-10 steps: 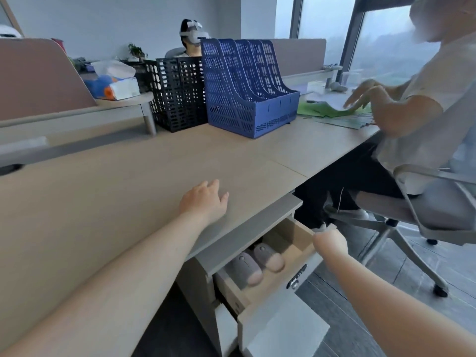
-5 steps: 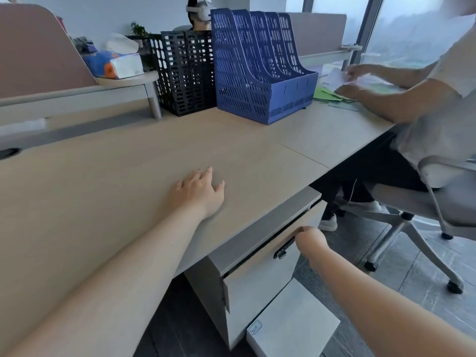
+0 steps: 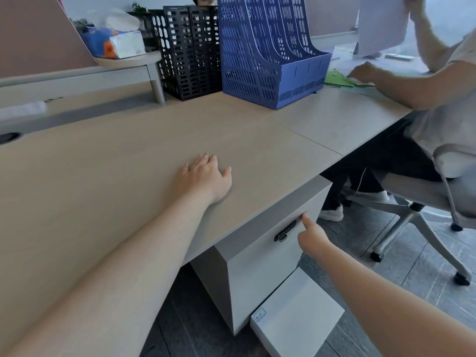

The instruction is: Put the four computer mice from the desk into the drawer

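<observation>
bare wood counter (image 3: 128, 163) at 12 o'clock carries no mice. drawer (image 3: 270, 253), open a second ago with mice inside, is now shut. right hand (image 3: 313, 237) empty, forefinger on its front; left hand (image 3: 206, 177) flat, empty. task looks finished.

Office interior. A pale wood-grain desktop (image 3: 128, 155) ran across the view, a seam dividing it from the neighbouring top. A brown partition (image 3: 33, 34) stood at rear left above a raised shelf (image 3: 123, 64). Dark grey plank flooring (image 3: 412, 256) lay below, carrying a grey swivel chair (image 3: 422, 202) on castors. Daylight entered through a window (image 3: 450, 14) at upper right.
</observation>
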Demonstrator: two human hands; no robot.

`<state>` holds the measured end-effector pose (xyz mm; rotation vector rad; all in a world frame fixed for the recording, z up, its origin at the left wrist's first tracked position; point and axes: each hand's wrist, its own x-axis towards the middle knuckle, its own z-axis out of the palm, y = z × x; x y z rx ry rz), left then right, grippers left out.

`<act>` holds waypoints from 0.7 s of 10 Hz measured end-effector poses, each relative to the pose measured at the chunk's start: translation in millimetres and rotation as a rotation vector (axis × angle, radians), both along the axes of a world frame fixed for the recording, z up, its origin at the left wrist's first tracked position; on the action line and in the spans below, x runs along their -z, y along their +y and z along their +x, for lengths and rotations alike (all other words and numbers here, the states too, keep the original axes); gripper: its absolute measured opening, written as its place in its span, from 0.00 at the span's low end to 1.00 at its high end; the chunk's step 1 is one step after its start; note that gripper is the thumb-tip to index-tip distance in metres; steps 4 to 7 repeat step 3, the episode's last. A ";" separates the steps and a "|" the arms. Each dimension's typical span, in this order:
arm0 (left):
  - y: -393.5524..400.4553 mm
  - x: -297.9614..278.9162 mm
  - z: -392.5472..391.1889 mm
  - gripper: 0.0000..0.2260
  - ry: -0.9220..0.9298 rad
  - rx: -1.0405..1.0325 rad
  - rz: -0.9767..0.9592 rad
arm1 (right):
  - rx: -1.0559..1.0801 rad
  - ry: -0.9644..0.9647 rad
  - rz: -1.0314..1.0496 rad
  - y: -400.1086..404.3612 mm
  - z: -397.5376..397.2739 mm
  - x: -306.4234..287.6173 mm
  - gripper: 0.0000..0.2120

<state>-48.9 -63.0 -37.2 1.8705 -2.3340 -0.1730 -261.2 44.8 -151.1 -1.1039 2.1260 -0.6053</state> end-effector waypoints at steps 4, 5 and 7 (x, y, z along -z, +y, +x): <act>10.5 -2.0 3.6 0.26 0.046 0.028 -0.024 | -0.246 0.168 0.282 12.4 -20.9 -28.0 0.21; 10.5 -2.0 3.6 0.26 0.046 0.028 -0.024 | -0.246 0.168 0.282 12.4 -20.9 -28.0 0.21; 10.5 -2.0 3.6 0.26 0.046 0.028 -0.024 | -0.246 0.168 0.282 12.4 -20.9 -28.0 0.21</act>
